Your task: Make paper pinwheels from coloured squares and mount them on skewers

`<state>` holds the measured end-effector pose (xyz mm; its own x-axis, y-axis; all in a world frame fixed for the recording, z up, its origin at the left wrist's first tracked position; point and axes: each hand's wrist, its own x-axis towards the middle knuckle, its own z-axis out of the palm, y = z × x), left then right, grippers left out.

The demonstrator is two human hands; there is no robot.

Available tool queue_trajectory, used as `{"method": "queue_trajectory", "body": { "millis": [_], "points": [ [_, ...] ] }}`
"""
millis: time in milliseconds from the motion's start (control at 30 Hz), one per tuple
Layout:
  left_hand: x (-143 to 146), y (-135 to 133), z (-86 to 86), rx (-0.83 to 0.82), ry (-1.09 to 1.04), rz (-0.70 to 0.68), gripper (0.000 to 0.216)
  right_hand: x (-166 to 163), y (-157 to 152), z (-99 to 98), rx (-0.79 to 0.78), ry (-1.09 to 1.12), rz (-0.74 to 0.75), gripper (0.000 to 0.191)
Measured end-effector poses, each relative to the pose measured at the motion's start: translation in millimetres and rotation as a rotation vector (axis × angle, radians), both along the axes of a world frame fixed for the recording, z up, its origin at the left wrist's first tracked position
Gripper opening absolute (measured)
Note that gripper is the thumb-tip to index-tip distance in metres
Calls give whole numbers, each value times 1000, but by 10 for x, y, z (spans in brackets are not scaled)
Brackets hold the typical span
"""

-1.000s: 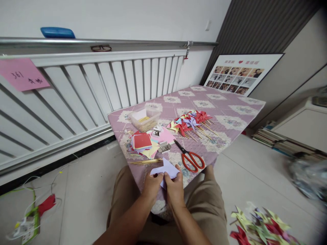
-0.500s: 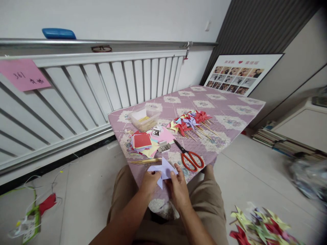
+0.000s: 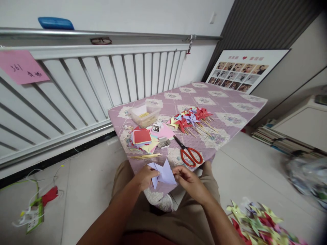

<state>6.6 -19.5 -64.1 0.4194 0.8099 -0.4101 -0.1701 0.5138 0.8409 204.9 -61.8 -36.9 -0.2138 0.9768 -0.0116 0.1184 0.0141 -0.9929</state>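
Observation:
Both hands hold a lavender paper pinwheel shape (image 3: 163, 173) just above the near edge of the table with the purple patterned cloth (image 3: 230, 107). My left hand (image 3: 144, 177) pinches its left side with closed fingers. My right hand (image 3: 187, 178) grips its right side, fingers curled. Just beyond lie several thin wooden sticks (image 3: 145, 156) and red-handled scissors (image 3: 188, 154). A stack of coloured paper squares (image 3: 143, 137) sits farther back.
Finished pinwheels on sticks (image 3: 192, 119) and a clear plastic box (image 3: 144, 115) lie on the table. A white radiator (image 3: 84, 85) runs along the left wall. More pinwheels (image 3: 255, 224) are heaped on the floor at right; books (image 3: 278, 143) and a photo board (image 3: 240, 69) stand beyond.
The paper has been lifted off the table edge toward me and opened out. My hands have moved apart to its two sides. The view shifted slightly.

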Motion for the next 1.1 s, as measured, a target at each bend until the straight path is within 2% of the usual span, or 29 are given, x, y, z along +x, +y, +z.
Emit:
{"method": "queue_trajectory", "body": {
  "millis": [133,300,500,867,1100],
  "points": [
    [-15,-10,63,-24,-9,-9,19,5,-33,97,15,-109,128,13],
    [-16,-18,27,-1,38,-22,15,15,-17,81,-21,-103,184,12],
    [-10,-10,-66,67,115,-50,15,-5,31,15,-2,-174,160,9],
    [28,18,-351,178,271,-65,18,-166,134,-107,148,-365,57,12],
    [6,13,-382,173,335,-87,15,-248,154,-143,113,-420,-27,13]
  ]
}}
